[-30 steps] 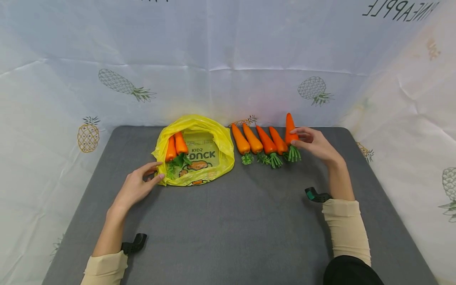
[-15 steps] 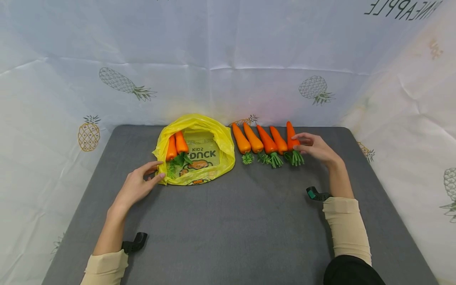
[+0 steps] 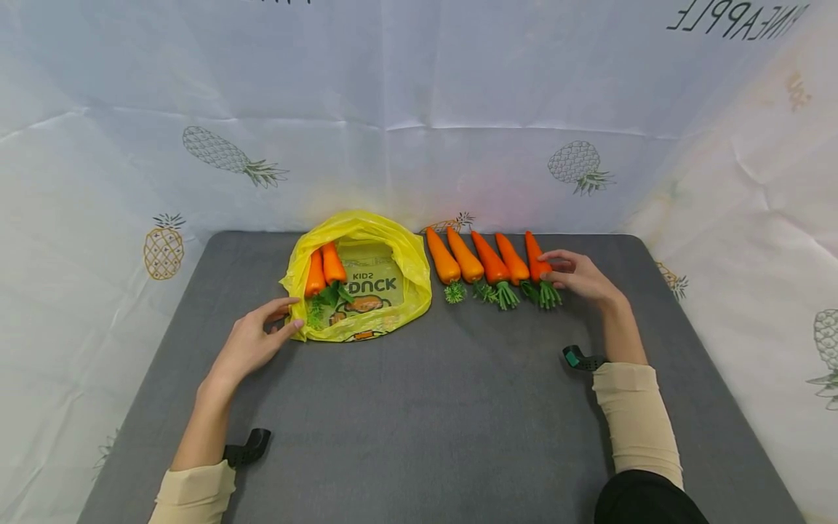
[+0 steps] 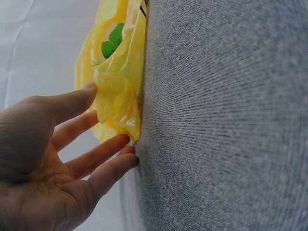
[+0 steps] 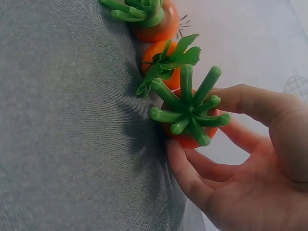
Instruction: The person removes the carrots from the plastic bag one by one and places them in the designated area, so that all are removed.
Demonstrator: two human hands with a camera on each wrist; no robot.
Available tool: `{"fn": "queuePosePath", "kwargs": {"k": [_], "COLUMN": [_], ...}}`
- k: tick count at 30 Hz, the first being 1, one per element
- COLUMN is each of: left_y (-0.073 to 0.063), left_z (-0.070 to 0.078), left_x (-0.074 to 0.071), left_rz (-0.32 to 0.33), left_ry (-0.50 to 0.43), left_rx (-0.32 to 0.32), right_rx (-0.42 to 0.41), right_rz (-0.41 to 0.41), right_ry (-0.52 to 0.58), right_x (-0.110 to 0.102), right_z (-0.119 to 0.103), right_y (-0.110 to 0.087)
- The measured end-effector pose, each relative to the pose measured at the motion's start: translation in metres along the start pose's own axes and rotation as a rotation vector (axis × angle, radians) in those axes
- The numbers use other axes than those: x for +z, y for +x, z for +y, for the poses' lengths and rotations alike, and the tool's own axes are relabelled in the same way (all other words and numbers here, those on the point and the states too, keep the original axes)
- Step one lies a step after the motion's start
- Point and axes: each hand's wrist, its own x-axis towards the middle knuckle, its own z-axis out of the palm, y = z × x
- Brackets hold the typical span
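My right hand [image 3: 577, 275] holds the rightmost carrot [image 3: 533, 255] between thumb and fingers, low at the end of a row of carrots. In the right wrist view the thumb and fingers sit around the orange body behind its cut green stalks [image 5: 190, 113]. My left hand [image 3: 252, 338] rests at the left edge of a yellow plastic bag [image 3: 409, 269], its fingers loosely bent and apart. Seen from the left wrist, the thumb and fingertips touch the crumpled plastic [image 4: 115, 101]. Two carrots [image 3: 332, 263] with green tops lie inside the bag's wide mouth.
Several other carrots lie side by side right of the bag, among them one with curly green leaves [image 3: 454, 292]. A grey cloth covers the table [image 3: 419, 422]. Behind it hangs a white curtain [image 3: 419, 175] printed with pineapples.
My right hand has lowered the rightmost carrot; its tip has come down and it now lies in line beside the others. The left hand and the bag stay put.
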Motion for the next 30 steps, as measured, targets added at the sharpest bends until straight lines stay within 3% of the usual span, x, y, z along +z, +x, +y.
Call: {"fn": "queuePosePath", "kwargs": {"k": [13,30], "left_y": [-0.0004,-0.001], "left_z": [0.0013,0.0005], "left_x": [-0.0006,-0.0007], "left_rz": [0.001,0.006], "left_ry": [-0.004,0.001], "left_rx": [0.005,0.011], "right_rx": [-0.053,-0.064], "right_rz": [0.028,0.162], "right_ry": [-0.006,-0.003], "right_x": [0.0068,0.001], "right_z": [-0.0011,-0.0083], "right_y": [0.002,-0.0038]}}
